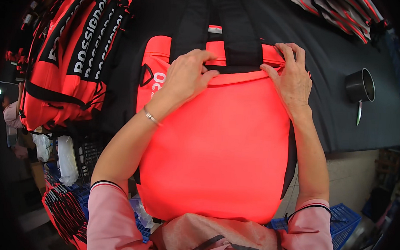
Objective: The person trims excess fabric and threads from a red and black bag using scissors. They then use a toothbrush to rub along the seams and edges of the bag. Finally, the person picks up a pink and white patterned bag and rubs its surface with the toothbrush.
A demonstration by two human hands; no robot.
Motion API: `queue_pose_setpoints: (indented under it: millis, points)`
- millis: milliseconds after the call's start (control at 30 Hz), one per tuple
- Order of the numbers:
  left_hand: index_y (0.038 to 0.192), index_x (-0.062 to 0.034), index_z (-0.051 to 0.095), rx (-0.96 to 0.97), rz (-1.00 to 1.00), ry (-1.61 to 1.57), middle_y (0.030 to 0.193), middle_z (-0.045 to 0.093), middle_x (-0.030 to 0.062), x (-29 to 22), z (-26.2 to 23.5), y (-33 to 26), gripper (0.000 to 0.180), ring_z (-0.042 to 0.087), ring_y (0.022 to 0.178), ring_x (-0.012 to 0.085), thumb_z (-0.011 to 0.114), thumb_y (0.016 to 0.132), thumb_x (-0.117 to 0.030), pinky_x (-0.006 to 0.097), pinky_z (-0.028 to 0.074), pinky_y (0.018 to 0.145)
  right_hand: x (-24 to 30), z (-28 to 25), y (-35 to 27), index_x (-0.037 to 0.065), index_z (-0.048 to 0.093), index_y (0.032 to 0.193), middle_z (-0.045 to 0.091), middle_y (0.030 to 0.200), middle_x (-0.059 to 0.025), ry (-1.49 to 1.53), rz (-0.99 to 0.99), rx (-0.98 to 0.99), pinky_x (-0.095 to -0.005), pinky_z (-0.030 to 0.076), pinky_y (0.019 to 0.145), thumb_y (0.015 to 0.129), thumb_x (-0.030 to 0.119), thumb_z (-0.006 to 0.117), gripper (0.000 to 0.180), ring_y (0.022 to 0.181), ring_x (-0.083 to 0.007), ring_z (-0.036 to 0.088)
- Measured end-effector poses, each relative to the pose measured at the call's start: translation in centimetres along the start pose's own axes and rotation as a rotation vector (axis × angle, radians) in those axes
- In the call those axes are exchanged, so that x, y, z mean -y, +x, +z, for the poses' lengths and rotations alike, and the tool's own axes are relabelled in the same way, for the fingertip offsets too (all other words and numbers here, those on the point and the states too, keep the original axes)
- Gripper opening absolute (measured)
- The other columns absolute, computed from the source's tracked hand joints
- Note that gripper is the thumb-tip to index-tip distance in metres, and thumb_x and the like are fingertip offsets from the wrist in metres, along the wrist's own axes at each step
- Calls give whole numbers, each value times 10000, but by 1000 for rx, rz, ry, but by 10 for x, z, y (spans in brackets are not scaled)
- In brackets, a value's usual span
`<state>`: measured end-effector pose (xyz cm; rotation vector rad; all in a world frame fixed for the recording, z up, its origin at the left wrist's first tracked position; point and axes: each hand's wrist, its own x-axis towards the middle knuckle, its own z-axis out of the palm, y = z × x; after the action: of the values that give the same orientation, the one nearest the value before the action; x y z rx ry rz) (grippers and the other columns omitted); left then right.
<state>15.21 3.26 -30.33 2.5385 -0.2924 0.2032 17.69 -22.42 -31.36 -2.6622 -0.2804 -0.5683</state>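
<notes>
A bright red-orange backpack (221, 148) with black sides lies flat in front of me. Its two black shoulder straps (244, 35) run away from me across the dark table. My left hand (188, 77) rests over the upper left of the panel, thumb and fingers apart beside the folded top edge (240, 77). At the upper right corner, my right hand (293, 77) has its thumb and fingers closed round the fabric edge. What lies under the left palm is hidden.
Several similar red and black bags (73, 61) are stacked at the left. Grey and red bags (341, 12) lie at the far right. A dark metal cup (360, 85) sits on the black tablecloth (342, 127), a small blade (359, 113) beside it. Below right is a blue crate (343, 225).
</notes>
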Motion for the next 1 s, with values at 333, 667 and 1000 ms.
queue_pose_setpoints:
  millis: [333,667,1000]
  points:
    - [957,13,716,-76,-194,-168,735,691,109,-12,33,9,229,660,642,156,732,908,-211,311,509,620,1,1,-1,152,580,1279,501,1328,-31,24,13,25,-401,595,728,798,314,828,565,989,-247,682]
    - [943,7,620,-96,-54,-151,780,657,128,0,40,0,147,657,715,291,594,968,-135,393,499,679,22,-15,18,70,610,1253,567,1159,-125,119,-252,30,-404,556,681,935,233,691,367,802,-295,664]
    - [954,-7,620,-62,-148,-175,763,658,117,-3,39,0,150,655,714,285,573,975,-148,396,491,668,27,6,34,25,605,922,576,887,-76,123,-612,246,-385,508,715,867,164,726,193,821,-260,616]
